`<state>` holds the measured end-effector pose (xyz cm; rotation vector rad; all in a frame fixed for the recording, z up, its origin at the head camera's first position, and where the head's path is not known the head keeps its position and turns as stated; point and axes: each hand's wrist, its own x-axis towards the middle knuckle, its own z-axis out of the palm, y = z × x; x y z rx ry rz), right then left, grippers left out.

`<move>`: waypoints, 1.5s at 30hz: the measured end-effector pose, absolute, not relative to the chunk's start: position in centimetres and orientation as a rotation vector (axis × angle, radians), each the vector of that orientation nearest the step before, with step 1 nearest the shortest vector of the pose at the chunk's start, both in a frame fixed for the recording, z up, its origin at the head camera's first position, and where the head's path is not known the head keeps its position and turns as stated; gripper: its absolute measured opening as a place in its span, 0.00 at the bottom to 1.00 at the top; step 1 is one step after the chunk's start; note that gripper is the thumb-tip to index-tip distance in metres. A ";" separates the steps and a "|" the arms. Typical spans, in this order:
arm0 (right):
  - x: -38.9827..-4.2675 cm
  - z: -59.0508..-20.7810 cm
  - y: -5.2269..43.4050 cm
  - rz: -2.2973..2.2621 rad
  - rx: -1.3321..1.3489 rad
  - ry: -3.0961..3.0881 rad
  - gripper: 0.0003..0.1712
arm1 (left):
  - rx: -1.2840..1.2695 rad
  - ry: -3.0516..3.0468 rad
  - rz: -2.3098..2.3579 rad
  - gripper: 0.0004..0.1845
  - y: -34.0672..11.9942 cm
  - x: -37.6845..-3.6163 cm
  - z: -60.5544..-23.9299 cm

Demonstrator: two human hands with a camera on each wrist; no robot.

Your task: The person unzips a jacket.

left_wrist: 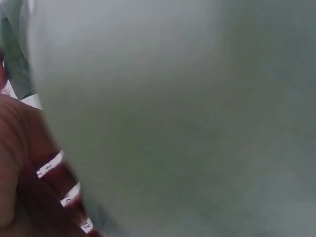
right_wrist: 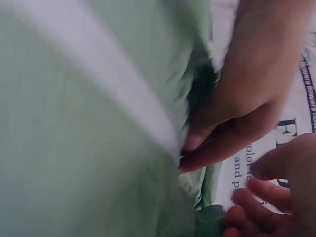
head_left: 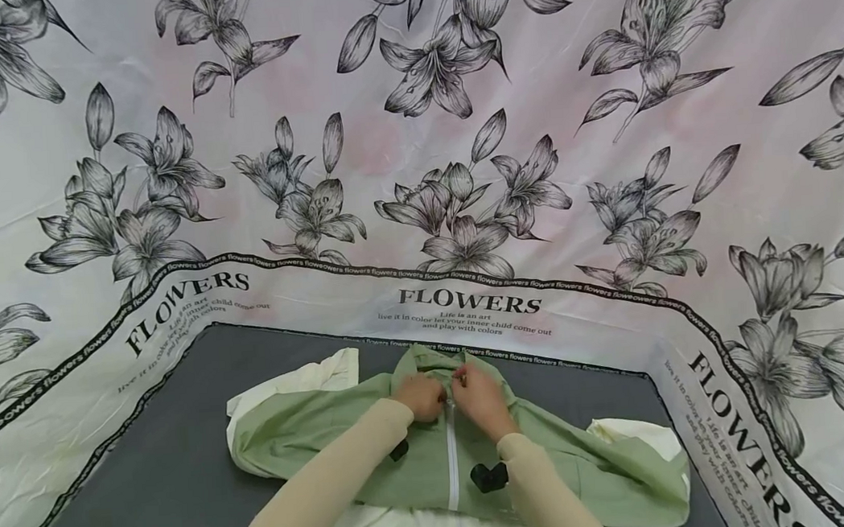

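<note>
A light green jacket (head_left: 418,441) lies spread out with its sleeves to both sides and a white zipper (head_left: 452,463) down its middle. My left hand (head_left: 421,396) is at the collar. In the right wrist view that left hand (right_wrist: 256,94) pinches at the upper end of the zipper (right_wrist: 133,94); its fingertips partly hide the spot. My right hand (head_left: 480,401) is at the collar's right side, its curled fingers (right_wrist: 247,197) at the green cloth edge. Blurred green cloth (left_wrist: 173,138) fills most of the left wrist view, with part of my left hand (left_wrist: 24,158) beside it.
The jacket rests on a dark grey table surface (head_left: 165,456). White cloth (head_left: 298,380) shows at the sleeve ends and below the hem. Behind stands a white sheet (head_left: 366,291) printed with flowers and lettering. A black strap piece (head_left: 489,477) is by the right wrist.
</note>
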<state>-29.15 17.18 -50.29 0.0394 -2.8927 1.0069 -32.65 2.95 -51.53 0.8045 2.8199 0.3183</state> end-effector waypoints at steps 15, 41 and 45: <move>-27.3 -50.7 18.2 1.752 -0.140 -2.954 0.47 | 0.805 2.935 0.601 0.09 3.2 -31.6 -50.3; -27.0 -52.6 19.1 2.483 -0.023 -2.350 0.15 | 0.575 2.529 1.261 0.11 3.4 -31.2 -48.4; -27.1 -52.3 18.8 2.469 -0.077 -2.315 0.18 | 0.543 2.489 1.331 0.10 3.3 -31.5 -48.0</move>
